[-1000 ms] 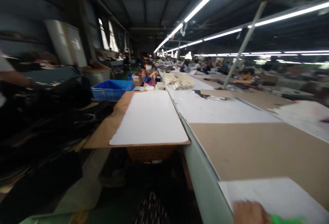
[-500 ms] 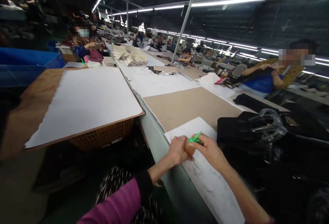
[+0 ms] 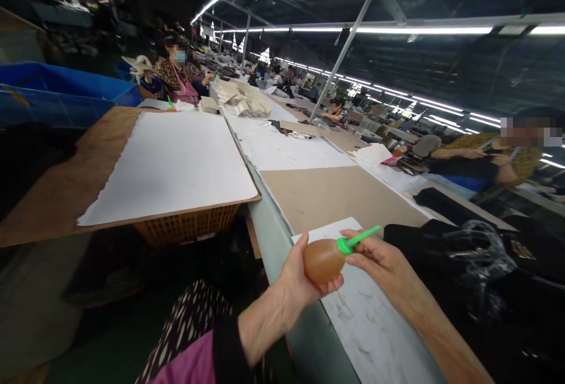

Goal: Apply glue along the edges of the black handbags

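Observation:
A squeeze bottle point(image 3: 324, 261) with amber-brown contents lies tilted in my left hand point(image 3: 295, 272), whose fingers wrap round its body from below. Its green cap and long nozzle point(image 3: 353, 241) point up to the right. My right hand point(image 3: 377, 257) pinches the cap at the base of the nozzle. Both hands are above a smudged white sheet point(image 3: 362, 319) at the near edge of the long table. Part of the cap is hidden behind my right fingers.
Black bags with clear plastic wrap point(image 3: 477, 249) lie to the right. A brown board point(image 3: 344, 193) covers the table ahead. On the left, a white sheet point(image 3: 180, 160) lies on a wooden board above an orange basket point(image 3: 189, 225). Co-workers sit at far left and right.
The bottle has come nearer to me and tipped over, so its body and nozzle show more. My left hand has turned palm up beneath it. The view has shifted left.

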Tool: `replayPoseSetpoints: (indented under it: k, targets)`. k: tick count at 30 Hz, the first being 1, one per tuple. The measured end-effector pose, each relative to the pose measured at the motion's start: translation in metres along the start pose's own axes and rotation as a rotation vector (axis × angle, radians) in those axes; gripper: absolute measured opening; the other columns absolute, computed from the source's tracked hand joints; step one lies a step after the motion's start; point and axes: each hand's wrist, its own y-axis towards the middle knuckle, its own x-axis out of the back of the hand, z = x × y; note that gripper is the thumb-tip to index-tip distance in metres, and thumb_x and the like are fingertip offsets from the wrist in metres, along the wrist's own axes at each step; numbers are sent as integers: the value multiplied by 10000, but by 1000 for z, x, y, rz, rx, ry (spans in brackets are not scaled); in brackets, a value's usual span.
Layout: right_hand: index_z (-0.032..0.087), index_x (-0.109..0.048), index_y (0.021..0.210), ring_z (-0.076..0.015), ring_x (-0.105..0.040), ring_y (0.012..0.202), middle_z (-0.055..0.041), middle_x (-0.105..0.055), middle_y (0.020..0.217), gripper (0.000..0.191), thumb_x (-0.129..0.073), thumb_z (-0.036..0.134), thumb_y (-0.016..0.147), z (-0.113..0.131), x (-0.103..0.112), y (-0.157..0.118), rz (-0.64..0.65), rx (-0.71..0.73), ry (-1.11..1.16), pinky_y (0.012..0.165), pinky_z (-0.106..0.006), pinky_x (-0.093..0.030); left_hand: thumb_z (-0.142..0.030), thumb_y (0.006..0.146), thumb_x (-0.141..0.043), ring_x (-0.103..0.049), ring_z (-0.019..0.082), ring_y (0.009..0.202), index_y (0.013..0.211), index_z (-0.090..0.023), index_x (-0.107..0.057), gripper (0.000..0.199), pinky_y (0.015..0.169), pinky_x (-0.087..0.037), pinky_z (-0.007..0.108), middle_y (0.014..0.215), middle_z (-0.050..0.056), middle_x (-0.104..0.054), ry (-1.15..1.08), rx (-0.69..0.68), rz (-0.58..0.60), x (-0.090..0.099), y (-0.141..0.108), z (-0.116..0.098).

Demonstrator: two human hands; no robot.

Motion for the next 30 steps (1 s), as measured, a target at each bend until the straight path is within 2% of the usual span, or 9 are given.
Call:
replayPoseSetpoints:
  k: [8,11,14,17,20,24,26,28,30]
  targets:
    - [220,-673,794,-222,-546,827,-43,-612,899,188,-614,398,777,27,-4,0,-28,129,-104,741,-313,-429,-555,764,-529,-574,193,619,882,-142,-551,430,536,-420,287,747,67,-608,114,-265,-170,-9,-22,-3]
    - [210,-621,602,-190,-524,667,-28,-587,723,261,-627,421,755,26,-18,-1,-102,32,-9,597,-283,-416,-540,751,-567,-555,171,658,825,-157,-550,391,586,-417,262,735,31,-576,218,-641,-174,-6,-27,-2]
    - [193,-531,483,-155,-461,543,-6,-470,518,391,-633,451,759,18,-42,0,-224,-116,260,504,-263,-367,-517,774,-568,-487,131,662,781,-166,-573,350,626,-388,219,701,0,-516,516,-1097,-117,-1,-34,-5]
    - [176,-607,648,-111,-378,462,13,-468,556,294,-686,450,717,13,-62,2,-304,-198,587,446,-253,-316,-537,758,-583,-493,161,776,897,-188,-594,376,729,-393,230,825,22,-547,718,-1261,-68,4,-39,-8]
    - [172,-626,806,-113,-366,463,33,-439,532,286,-681,442,728,16,-61,7,-286,-179,533,446,-249,-301,-607,732,-567,-515,197,896,1012,-208,-556,488,808,-402,269,960,43,-563,485,-1055,-15,6,-37,-10]
    - [184,-631,839,-156,-491,589,-1,-565,645,252,-639,423,759,25,-39,14,-121,-39,144,550,-261,-384,-709,739,-436,-565,213,745,927,-165,-545,586,693,-450,358,816,70,-592,21,-215,-60,7,-28,-19]
    - [193,-638,830,-183,-546,711,-19,-621,781,219,-618,404,773,28,-30,17,5,34,65,651,-271,-418,-698,750,-421,-570,228,703,899,-150,-547,582,643,-459,378,753,83,-596,-27,50,-29,8,-24,-24]
    - [196,-646,820,-179,-549,671,-8,-616,717,221,-607,409,778,27,-28,18,45,21,17,622,-266,-422,-645,786,-414,-569,224,667,893,-138,-548,535,593,-456,351,719,90,-594,-2,101,-61,9,-20,-27]
    - [189,-644,798,-157,-496,530,16,-541,543,254,-615,440,766,23,-35,18,-24,-63,8,506,-257,-389,-589,811,-424,-559,204,627,879,-136,-545,474,552,-440,314,709,81,-592,61,-57,-172,10,-16,-25]
